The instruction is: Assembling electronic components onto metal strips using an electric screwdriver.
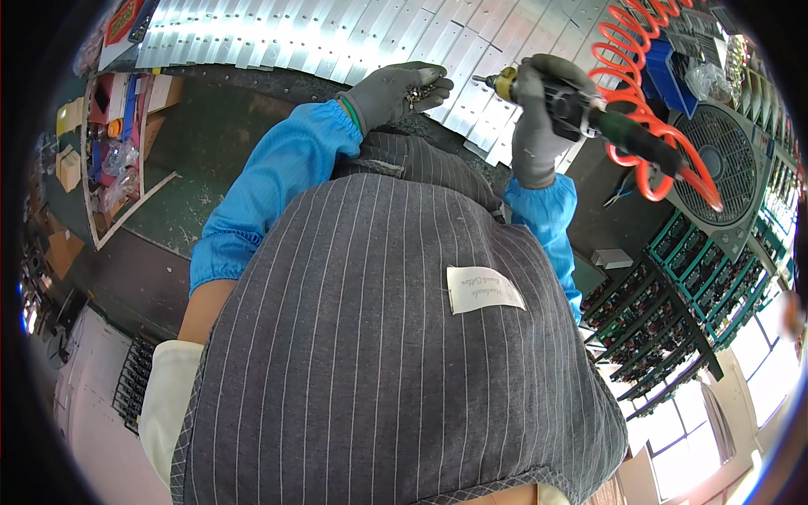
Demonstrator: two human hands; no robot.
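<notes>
My left hand [385, 94], in a grey glove, is cupped with the fingers partly curled around a small heap of screws [418, 95]. It hovers at the near edge of the shiny metal strips [337, 38], which lie side by side in a row with small holes or screws in them. Gripped in my gloved right hand [534, 139] is a pneumatic screwdriver [571, 108], black with a yellow nose. Its bit points left, toward my left hand, apart from it and above the strips. A red coiled air hose [644, 160] runs from the tool's back end.
A blue bin [663, 74] and a grey box fan [715, 160] stand to the right. Below the fan are green racks [665, 311] loaded with small parts. At the left stands a shelf [91, 168] with mixed items. My striped apron [362, 337] fills the near middle.
</notes>
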